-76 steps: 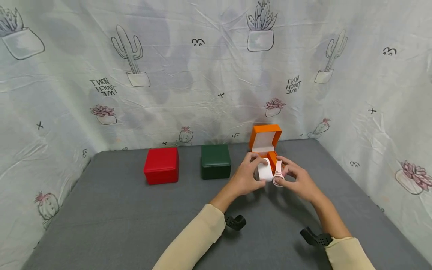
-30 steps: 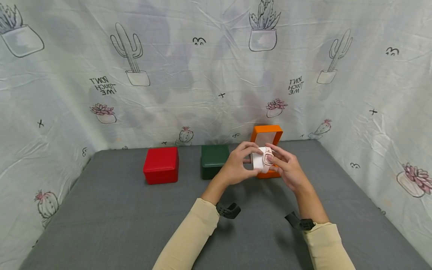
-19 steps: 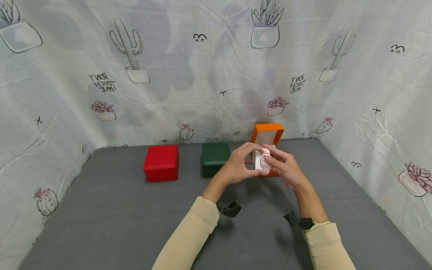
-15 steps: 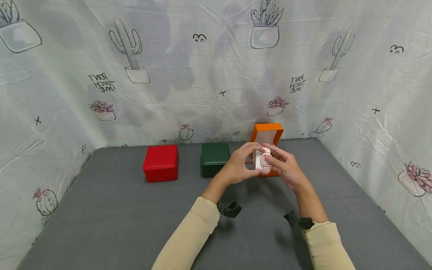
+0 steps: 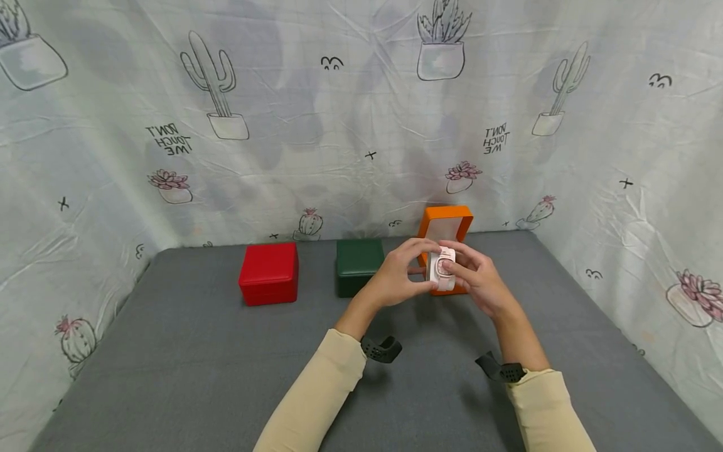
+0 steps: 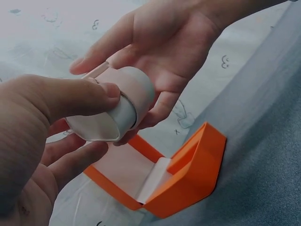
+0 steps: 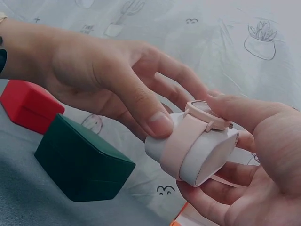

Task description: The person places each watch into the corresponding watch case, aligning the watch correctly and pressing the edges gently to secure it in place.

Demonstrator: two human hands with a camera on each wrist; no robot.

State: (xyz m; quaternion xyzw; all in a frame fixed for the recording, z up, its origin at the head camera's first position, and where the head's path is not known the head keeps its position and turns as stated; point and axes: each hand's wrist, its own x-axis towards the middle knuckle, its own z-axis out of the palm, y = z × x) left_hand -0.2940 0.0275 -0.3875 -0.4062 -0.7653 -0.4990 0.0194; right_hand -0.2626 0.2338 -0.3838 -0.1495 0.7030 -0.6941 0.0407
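Observation:
A pale pink wristwatch (image 7: 181, 147) is wrapped around a white watch cushion (image 7: 203, 162), both held above the grey table. My left hand (image 5: 395, 276) grips the cushion from the left, its thumb (image 7: 160, 123) pressing the cushion's edge beside the strap. From the other side my right hand (image 5: 482, 279) holds watch and cushion, with the thumb on the watch face and the other fingers beneath. Just behind the hands stands the orange watch box (image 6: 188, 176), lid raised and white lining showing; the hands partly hide it in the head view.
To the left of the hands sit a closed green box (image 5: 358, 267) and, further left, a closed red box (image 5: 269, 274). A white cloth printed with cacti (image 5: 361, 125) hangs behind and along the sides of the grey table (image 5: 186, 364).
Earlier the watch and cushion were apart, one in each hand. Both hands came together and rose; the strap now encircles the cushion. Over the last half second, the watch and cushion turned slightly.

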